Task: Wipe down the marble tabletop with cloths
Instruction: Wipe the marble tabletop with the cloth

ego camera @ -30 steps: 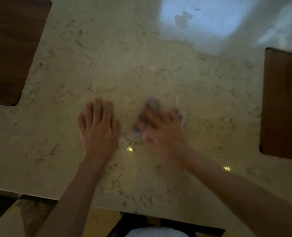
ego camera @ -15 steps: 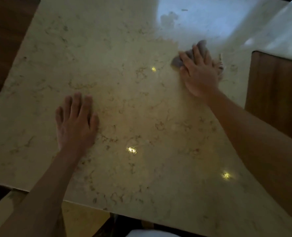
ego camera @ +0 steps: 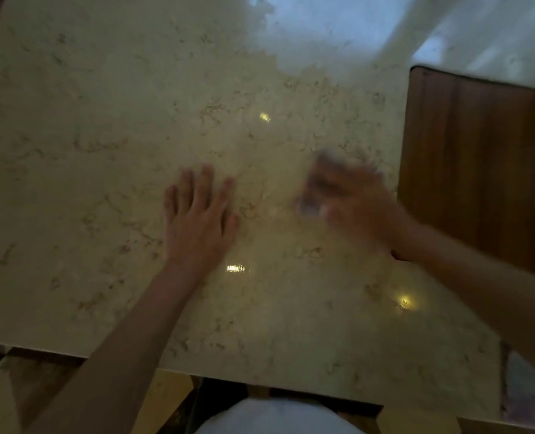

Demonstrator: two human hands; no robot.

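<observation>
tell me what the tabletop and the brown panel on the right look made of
Tabletop: polished marble or similar stone, judging by its cream surface, brown veining and mirror-like light reflections. Brown panel: apparently wood, smooth satin finish, with straight grain lines and rounded corners; possibly veneer.

Dim, warm-toned head view. Cool daylight glare washes the far marble tabletop [ego camera: 322,32]; three small lamp reflections dot its surface. The right hand [ego camera: 351,198] is motion-blurred; the left hand [ego camera: 197,220] is sharper. Overall focus is soft
</observation>
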